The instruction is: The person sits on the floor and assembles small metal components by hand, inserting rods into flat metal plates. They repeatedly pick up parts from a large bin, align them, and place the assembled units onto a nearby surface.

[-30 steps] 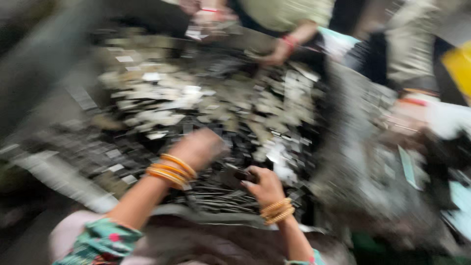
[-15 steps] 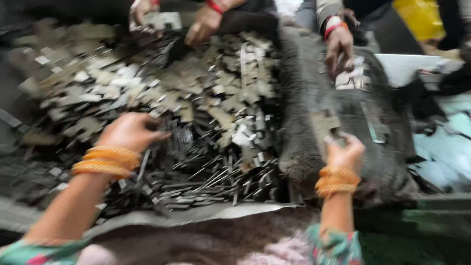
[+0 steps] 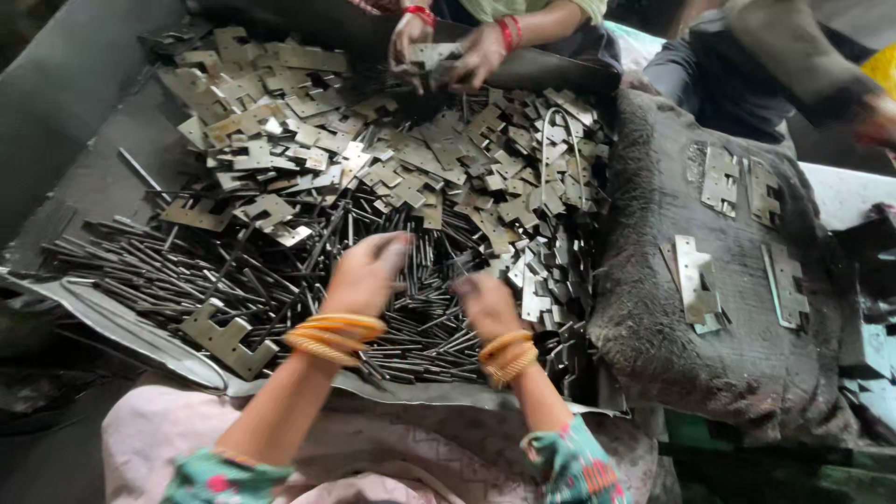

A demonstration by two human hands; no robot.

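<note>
A grey tray (image 3: 84,177) fills the view from 9 to 12 o'clock, heaped with notched metal plates (image 3: 373,149) toward 12 and thin dark pins (image 3: 233,271) at centre and 8. At 3 o'clock a dark fuzzy pad (image 3: 653,308) carries a few hinge plates (image 3: 695,280) laid flat and apart. At 12, another person's hands (image 3: 448,51) with red bangles work at the far edge of the heap. At 6, the left hand (image 3: 366,271) with orange bangles rests on the pins, fingers curled loosely downward; whether it grips any pin cannot be told. Just beside it at 5, the right hand (image 3: 487,303) is blurred over the pins, fingers bent, its hold also unclear.
</note>
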